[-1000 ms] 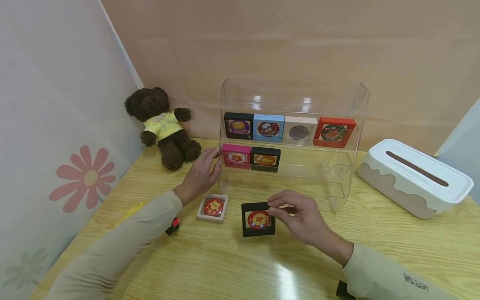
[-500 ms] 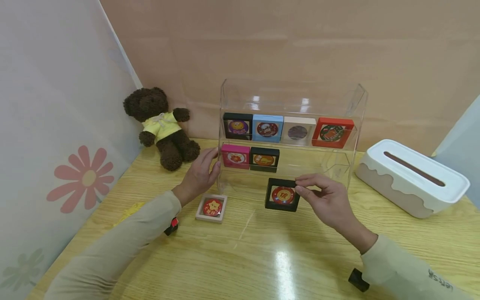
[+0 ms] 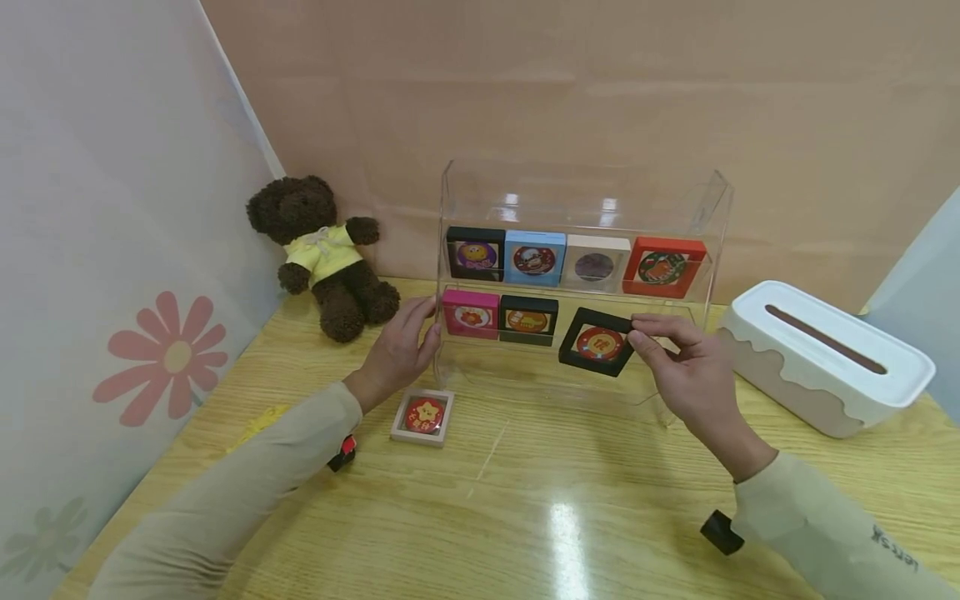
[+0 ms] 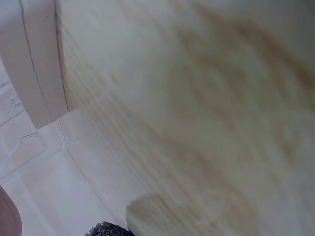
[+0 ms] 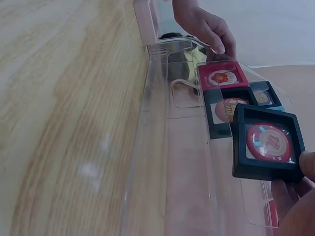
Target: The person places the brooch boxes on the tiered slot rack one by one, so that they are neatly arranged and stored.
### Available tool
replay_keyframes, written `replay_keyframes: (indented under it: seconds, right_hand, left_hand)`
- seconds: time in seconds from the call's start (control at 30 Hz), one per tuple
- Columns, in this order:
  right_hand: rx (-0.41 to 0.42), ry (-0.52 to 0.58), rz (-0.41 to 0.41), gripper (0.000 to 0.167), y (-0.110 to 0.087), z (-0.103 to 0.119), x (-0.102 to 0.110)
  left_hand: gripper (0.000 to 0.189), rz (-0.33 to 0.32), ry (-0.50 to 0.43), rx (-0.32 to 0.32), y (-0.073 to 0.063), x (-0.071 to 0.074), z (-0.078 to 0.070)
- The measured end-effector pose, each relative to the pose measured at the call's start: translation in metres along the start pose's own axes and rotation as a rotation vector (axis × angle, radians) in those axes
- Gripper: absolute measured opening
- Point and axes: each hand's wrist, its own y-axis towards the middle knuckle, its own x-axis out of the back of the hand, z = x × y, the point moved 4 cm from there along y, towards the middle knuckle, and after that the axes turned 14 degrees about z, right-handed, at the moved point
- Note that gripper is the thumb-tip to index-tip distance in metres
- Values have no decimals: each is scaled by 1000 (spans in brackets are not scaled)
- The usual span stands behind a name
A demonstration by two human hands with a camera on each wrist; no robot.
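My right hand (image 3: 693, 375) pinches the right edge of a black square display frame (image 3: 596, 342) that has a red round badge inside. The frame is tilted, in front of the lower tier of a clear acrylic display rack (image 3: 577, 196). My left hand (image 3: 401, 346) holds the rack's left side, thumb toward the front. On that tier stand a pink frame (image 3: 471, 315) and another black frame (image 3: 528, 319), side by side. The right wrist view shows the held frame (image 5: 268, 142) close up, just in front of that black one. My left hand's fingers are partly hidden.
Black, blue, beige and red frames (image 3: 665, 267) line the tier above. A pale frame with a star badge (image 3: 422, 417) lies on the table before the rack. A brown teddy bear (image 3: 322, 254) sits left; a white tissue box (image 3: 828, 358) stands right.
My right hand has carried the black frame rightward and up, from above the table to the rack's lower tier, tilting it. My left hand stays on the rack's side.
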Motion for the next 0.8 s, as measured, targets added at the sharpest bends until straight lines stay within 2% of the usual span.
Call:
replay_keyframes:
  seconds: [0.23, 0.43, 0.63, 0.8]
  right_hand:
    - [25, -43, -90, 14, 10, 0, 7]
    - [16, -16, -146, 16, 16, -3, 7]
    - [55, -13, -172, 16, 21, -4, 4]
    - [42, -44, -178, 16, 24, -4, -1]
  left_hand:
    - [41, 17, -6, 4, 0, 1, 0]
    - [41, 11, -2, -11, 1, 1, 0]
    - [41, 5, -1, -20, 1, 1, 0]
    - [41, 4, -5, -17, 0, 0, 1]
